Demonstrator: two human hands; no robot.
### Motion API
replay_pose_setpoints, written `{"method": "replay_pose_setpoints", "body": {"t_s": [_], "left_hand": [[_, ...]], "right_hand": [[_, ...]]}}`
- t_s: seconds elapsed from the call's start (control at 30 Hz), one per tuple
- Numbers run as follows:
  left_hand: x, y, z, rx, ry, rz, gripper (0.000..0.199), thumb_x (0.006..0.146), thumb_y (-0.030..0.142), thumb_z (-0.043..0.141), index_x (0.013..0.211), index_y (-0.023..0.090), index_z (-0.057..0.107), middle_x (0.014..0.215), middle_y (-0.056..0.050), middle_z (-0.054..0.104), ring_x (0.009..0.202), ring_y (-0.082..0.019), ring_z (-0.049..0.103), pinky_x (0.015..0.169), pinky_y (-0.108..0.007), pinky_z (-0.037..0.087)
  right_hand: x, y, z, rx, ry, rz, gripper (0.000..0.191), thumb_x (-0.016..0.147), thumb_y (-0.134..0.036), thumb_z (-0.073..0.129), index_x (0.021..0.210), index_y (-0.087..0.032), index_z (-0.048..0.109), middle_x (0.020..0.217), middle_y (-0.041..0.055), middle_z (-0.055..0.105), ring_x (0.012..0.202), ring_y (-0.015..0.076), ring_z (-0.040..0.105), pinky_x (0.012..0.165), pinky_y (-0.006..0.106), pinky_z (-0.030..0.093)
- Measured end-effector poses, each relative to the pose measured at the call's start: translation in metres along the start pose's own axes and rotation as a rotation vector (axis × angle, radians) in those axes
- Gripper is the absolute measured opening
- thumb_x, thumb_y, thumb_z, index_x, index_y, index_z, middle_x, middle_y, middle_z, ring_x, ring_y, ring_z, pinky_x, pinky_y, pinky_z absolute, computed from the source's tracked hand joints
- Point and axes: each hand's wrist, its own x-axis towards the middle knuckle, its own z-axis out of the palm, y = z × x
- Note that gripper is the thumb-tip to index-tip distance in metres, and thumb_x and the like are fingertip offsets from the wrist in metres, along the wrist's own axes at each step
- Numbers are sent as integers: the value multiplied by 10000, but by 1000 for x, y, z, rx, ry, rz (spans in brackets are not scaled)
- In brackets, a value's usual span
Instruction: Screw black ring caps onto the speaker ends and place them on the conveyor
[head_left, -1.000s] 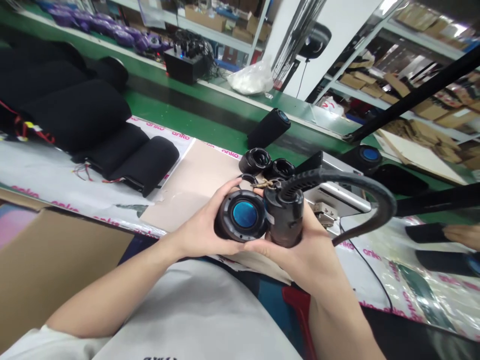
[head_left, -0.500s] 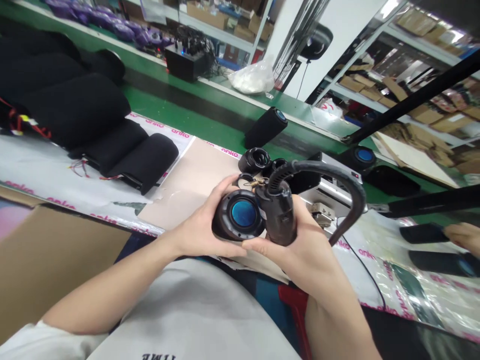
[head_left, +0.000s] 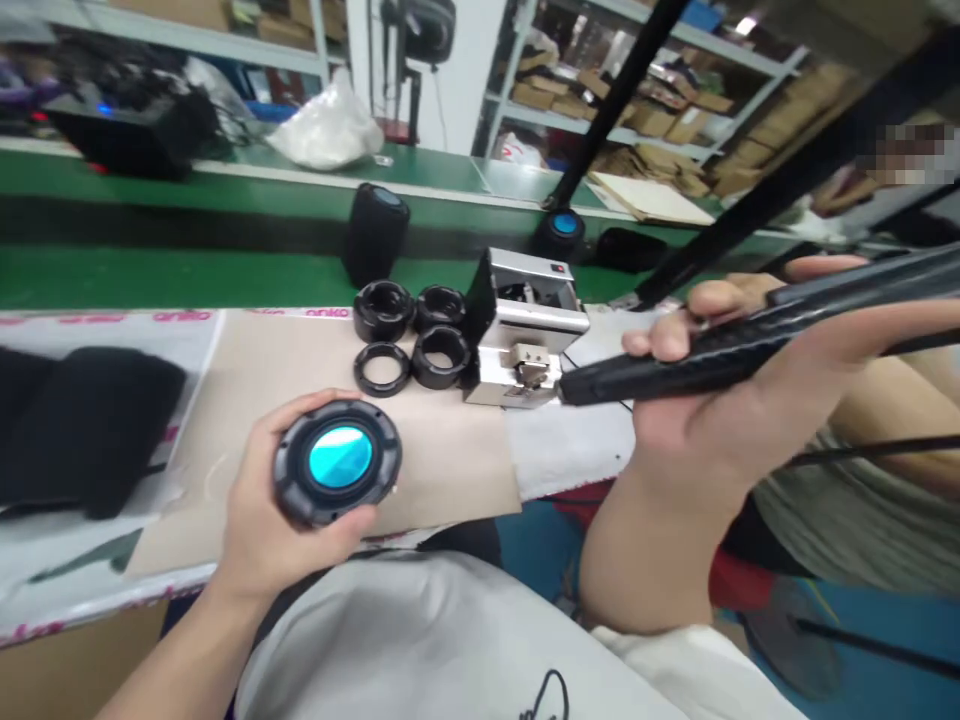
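Note:
My left hand (head_left: pixel 259 520) is wrapped round a round black speaker (head_left: pixel 300 490) with a shiny blue disc in its upturned end. In my right hand (head_left: pixel 712 430) is a black electric screwdriver (head_left: pixel 622 380), lying nearly level. Its tip points left, close against the front of a silver screw feeder (head_left: pixel 517 335); whether the two touch I cannot tell. Several black rings (head_left: pixel 382 370) stand on the cardboard sheet (head_left: pixel 450 470) between the speaker and the feeder.
Behind the rings, another black speaker (head_left: pixel 375 240) stands on the green bench (head_left: pixel 285 265). Black fabric-covered pieces (head_left: pixel 97 420) lie at left. A plastic bag (head_left: pixel 330 125) rests on the back ledge. Dark slanting poles (head_left: pixel 622 100) cross the right side, where another person's clothing (head_left: pixel 847 510) shows.
My right hand has carried the screwdriver away from the speaker, out to the right and up to the screw feeder. The speaker stays in my left hand. The view has swung right.

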Motion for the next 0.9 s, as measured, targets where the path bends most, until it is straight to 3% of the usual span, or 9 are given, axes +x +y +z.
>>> {"method": "replay_pose_setpoints", "body": {"t_s": [0.07, 0.13, 0.23, 0.37, 0.5, 0.67, 0.77, 0.83, 0.9], "left_hand": [[6, -3, 7, 4, -6, 25, 775, 715, 315, 924, 1417, 232, 606, 1367, -142, 715, 1268, -369, 706, 1116, -546, 570], [14, -4, 19, 1, -35, 40, 781, 705, 321, 924, 1417, 235, 614, 1355, -143, 720, 1254, -376, 710, 1107, -556, 574], [28, -3, 42, -12, -111, 41, 789, 710, 352, 924, 1423, 235, 609, 1368, -137, 719, 1279, -369, 702, 1111, -540, 575], [38, 1, 64, 0, -187, 45, 829, 727, 409, 926, 1467, 238, 594, 1384, -124, 717, 1294, -352, 698, 1128, -518, 565], [39, 4, 68, 6, -188, 64, 830, 717, 410, 935, 1458, 227, 611, 1356, -112, 731, 1253, -330, 716, 1104, -477, 571], [40, 2, 70, -24, -191, 61, 836, 720, 417, 935, 1461, 223, 600, 1349, -114, 729, 1238, -317, 718, 1082, -460, 576], [42, 1, 70, -18, -181, 60, 811, 734, 437, 921, 1448, 222, 602, 1360, -121, 719, 1239, -318, 716, 1079, -472, 578], [42, 1, 70, 0, -188, 62, 824, 722, 449, 928, 1443, 218, 601, 1371, -124, 713, 1251, -322, 712, 1092, -476, 572], [43, 0, 69, 11, -196, 73, 851, 705, 473, 941, 1438, 211, 598, 1372, -127, 710, 1254, -325, 712, 1096, -470, 570]], "right_hand": [[12, -4, -5, -48, 47, -22, 395, 959, -510, 799, 987, -273, 485, 645, -86, 540, 484, 108, 533, 503, 242, 482], [20, -1, -4, -214, 33, 46, 452, 952, -635, 737, 961, -290, 445, 651, -72, 469, 495, 128, 503, 496, 279, 456], [27, 12, 3, -376, -74, 147, 659, 807, -902, 692, 958, -315, 434, 651, -60, 471, 509, 157, 497, 488, 331, 441], [33, 37, 4, -347, -142, 199, 785, 690, -1007, 692, 915, -302, 427, 588, -97, 467, 485, 110, 462, 476, 324, 413], [32, 50, 2, -353, -184, 199, 825, 691, -1061, 593, 896, -281, 418, 578, -94, 485, 464, 106, 470, 451, 311, 382], [29, 54, 1, -324, -227, 202, 770, 758, -1007, 625, 869, -268, 439, 561, -105, 479, 441, 83, 453, 411, 265, 370], [26, 41, 1, -267, -244, 261, 584, 888, -783, 738, 886, -263, 472, 569, -100, 495, 427, 95, 476, 395, 266, 398], [26, 21, 7, -193, -243, 207, 325, 1064, -538, 607, 917, -260, 526, 591, -80, 509, 437, 116, 504, 404, 275, 443], [29, -3, 20, -113, -271, 122, 387, 1152, -337, 318, 865, -247, 562, 594, -56, 487, 451, 116, 516, 435, 257, 484]]}}
